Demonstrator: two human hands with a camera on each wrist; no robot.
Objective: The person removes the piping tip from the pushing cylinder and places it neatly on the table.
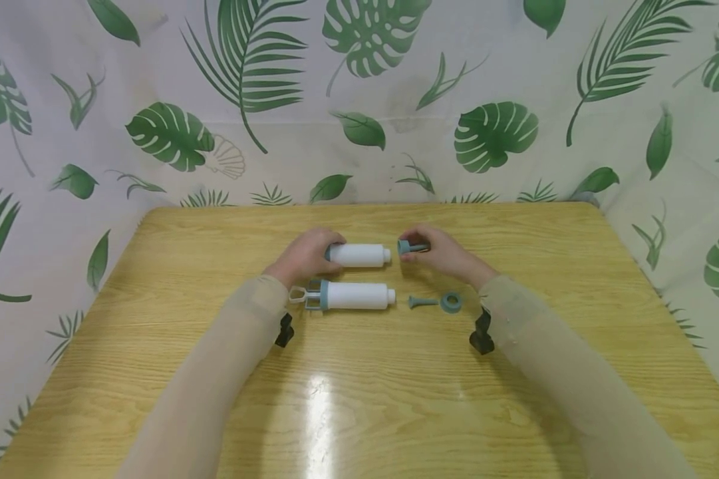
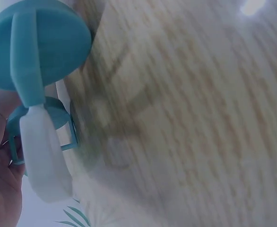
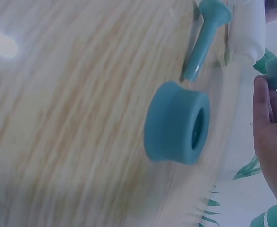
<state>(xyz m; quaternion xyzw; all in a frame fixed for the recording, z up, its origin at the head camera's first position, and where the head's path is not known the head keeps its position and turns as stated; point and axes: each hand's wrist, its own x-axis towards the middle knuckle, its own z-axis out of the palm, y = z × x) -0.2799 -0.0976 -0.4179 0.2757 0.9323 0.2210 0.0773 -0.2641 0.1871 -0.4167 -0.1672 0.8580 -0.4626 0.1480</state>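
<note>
Gripped in my left hand [image 1: 307, 255] is the teal-collared end of the farther white pump cylinder [image 1: 357, 255], which lies sideways with its narrow tip toward the right. Just beyond that tip, a small gap away, my right hand [image 1: 441, 256] pinches a teal nozzle [image 1: 404, 247] with a thin stem. A second, similar pump [image 1: 357, 296] lies nearer me; its teal collar and whitish handle [image 2: 44, 156] fill much of the left wrist view. To its right on the table are a loose teal nozzle [image 3: 205, 45] and a teal ring [image 3: 169, 125].
The wooden table [image 1: 383, 399] carries all the parts. Its far edge meets a white leaf-patterned cloth [image 1: 407, 133], which also rises at both sides. Small black devices [image 1: 481, 336] are strapped at both wrists.
</note>
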